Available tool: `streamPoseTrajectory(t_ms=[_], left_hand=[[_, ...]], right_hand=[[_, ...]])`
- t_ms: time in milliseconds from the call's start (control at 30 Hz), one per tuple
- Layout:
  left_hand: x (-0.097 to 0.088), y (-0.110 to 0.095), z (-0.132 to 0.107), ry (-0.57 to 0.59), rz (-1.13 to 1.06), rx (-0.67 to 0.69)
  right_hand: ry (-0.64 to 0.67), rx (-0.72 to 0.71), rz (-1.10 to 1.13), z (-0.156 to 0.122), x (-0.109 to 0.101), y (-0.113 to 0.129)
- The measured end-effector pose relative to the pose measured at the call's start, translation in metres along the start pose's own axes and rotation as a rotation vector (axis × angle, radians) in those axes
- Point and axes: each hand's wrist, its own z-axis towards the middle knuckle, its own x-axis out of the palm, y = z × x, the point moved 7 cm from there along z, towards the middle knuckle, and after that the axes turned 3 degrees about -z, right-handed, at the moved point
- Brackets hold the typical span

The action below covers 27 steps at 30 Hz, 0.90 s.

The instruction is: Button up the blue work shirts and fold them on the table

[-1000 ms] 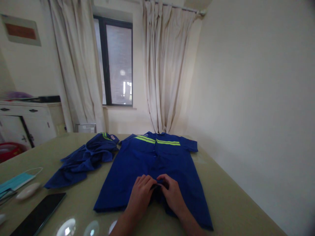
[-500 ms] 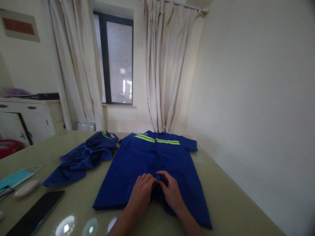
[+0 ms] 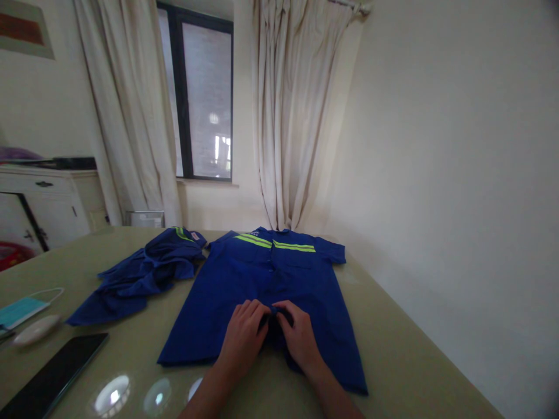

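A blue short-sleeved work shirt (image 3: 305,291) with yellow-green stripes across the chest lies front up, its collar at the far end. At the lower part of its front opening, my left hand (image 3: 247,326) pinches the cloth with bent fingers. My right hand (image 3: 297,331) grips the other side of the opening, thumb and forefinger close to the left fingertips. Between them the fabric is bunched and raised off the table. Whether a button sits between the fingertips is too small to tell.
A second blue garment (image 3: 148,273) lies crumpled to the left. Nearer me are a black phone (image 3: 56,372), a pale oval object (image 3: 37,330) and a blue face mask (image 3: 21,311) on the glossy table (image 3: 406,349). A wall (image 3: 458,203) runs along the right.
My fingertips have drawn closer together at the shirt front, and the button seen between them is now covered. The whole view has shifted slightly.
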Motion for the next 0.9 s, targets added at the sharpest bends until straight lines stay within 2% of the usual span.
streamPoseTrajectory(t_ms=[233,433,567,900], left_hand=[[-0.01,-0.001,-0.002,-0.114,0.048,0.037],[-0.009,-0.003,-0.002,-0.095,0.034,0.065],[-0.005,-0.001,-0.002,-0.07,0.038,0.072],[-0.004,-0.002,-0.001,-0.115,0.081,0.081]], right_hand=[[-0.07,-0.063,-0.039,0.0,-0.006,0.0],[0.04,-0.135,-0.028,-0.002,0.002,0.003],[0.046,-0.112,-0.078,-0.002,0.002,0.002],[0.07,-0.129,-0.051,-0.004,0.004,0.007]])
